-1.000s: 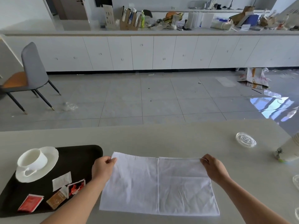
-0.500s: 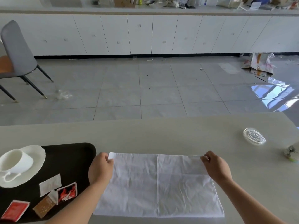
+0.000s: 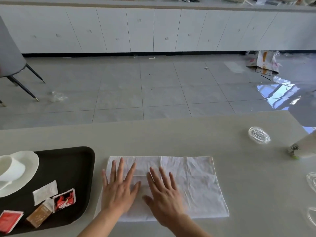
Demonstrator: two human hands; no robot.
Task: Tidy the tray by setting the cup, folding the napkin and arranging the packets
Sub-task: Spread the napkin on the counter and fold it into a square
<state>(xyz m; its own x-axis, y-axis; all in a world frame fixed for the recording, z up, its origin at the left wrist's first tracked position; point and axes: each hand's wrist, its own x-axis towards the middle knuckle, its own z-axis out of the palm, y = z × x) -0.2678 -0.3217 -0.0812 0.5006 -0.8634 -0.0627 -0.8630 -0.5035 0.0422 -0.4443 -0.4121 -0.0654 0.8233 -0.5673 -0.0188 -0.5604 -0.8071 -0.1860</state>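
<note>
A white napkin (image 3: 193, 183) lies flat on the grey table, right of the black tray (image 3: 71, 168). My left hand (image 3: 119, 189) and my right hand (image 3: 162, 190) press flat on the napkin's left half, side by side with fingers spread. On the tray's left stands a white cup (image 3: 10, 168) on a white saucer (image 3: 25, 161). Several packets lie on the tray's near part: a white one (image 3: 45, 192), a red and black one (image 3: 65, 200), a brown one (image 3: 40, 213) and a red one (image 3: 9, 219).
Clear plastic lids lie at the right: one (image 3: 259, 135) toward the far edge, two (image 3: 312, 182) cut off by the frame. A pale object (image 3: 302, 147) lies on its side at the right edge. Beyond the table are a tiled floor, a chair (image 3: 10, 55) and cabinets.
Both hands have let go of the napkin's far corners and moved inward, now pressing flat on its left half. The view has tilted further down.
</note>
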